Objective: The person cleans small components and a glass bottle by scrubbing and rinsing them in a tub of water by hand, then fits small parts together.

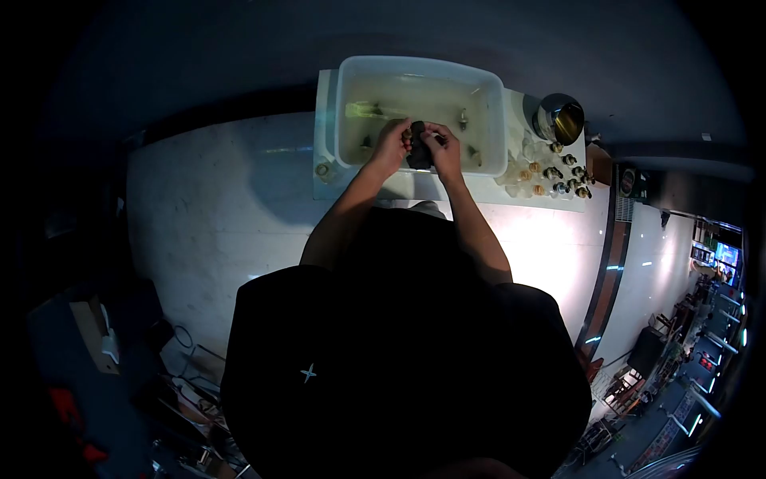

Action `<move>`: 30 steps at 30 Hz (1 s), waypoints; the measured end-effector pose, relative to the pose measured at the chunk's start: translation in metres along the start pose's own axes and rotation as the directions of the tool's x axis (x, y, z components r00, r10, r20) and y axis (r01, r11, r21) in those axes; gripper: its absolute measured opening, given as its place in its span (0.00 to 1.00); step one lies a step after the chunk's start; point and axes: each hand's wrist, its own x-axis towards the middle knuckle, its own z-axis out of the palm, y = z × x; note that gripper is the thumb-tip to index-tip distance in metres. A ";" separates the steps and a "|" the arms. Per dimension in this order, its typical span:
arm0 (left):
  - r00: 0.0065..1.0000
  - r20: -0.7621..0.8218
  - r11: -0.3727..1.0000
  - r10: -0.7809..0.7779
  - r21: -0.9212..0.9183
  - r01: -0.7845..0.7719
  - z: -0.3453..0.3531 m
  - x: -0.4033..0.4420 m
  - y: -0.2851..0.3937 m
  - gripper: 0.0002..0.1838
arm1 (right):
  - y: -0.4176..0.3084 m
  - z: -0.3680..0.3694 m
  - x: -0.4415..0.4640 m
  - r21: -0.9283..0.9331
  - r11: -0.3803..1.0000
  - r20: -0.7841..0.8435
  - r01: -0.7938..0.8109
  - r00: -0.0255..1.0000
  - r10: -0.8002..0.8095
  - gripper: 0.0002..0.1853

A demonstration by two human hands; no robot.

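Over the near side of a translucent white tub [345, 104] of cloudy liquid, my two hands meet around a dark cloth-like object [418, 152]. My left hand [390, 145] is closed at its left side, with a small brass-coloured piece [407, 137] at the fingertips. From the right, my right hand [444, 148] pinches the dark object. Several small dark pieces lie in the liquid, one of them [463, 120] to the right of my hands.
Several small metal and glass pieces [552, 172] stand on the white table [415, 190] right of the tub. Behind them is a shiny round metal container [560, 120]. A brown box [598, 165] sits at the far right. A small round glass item [322, 170] lies left of the tub.
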 end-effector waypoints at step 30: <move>0.966 0.052 0.923 0.254 0.284 -0.258 0.022 -0.017 0.000 0.13 | -0.030 0.013 -0.019 -0.764 0.545 0.110 0.345 0.902 -0.417 0.14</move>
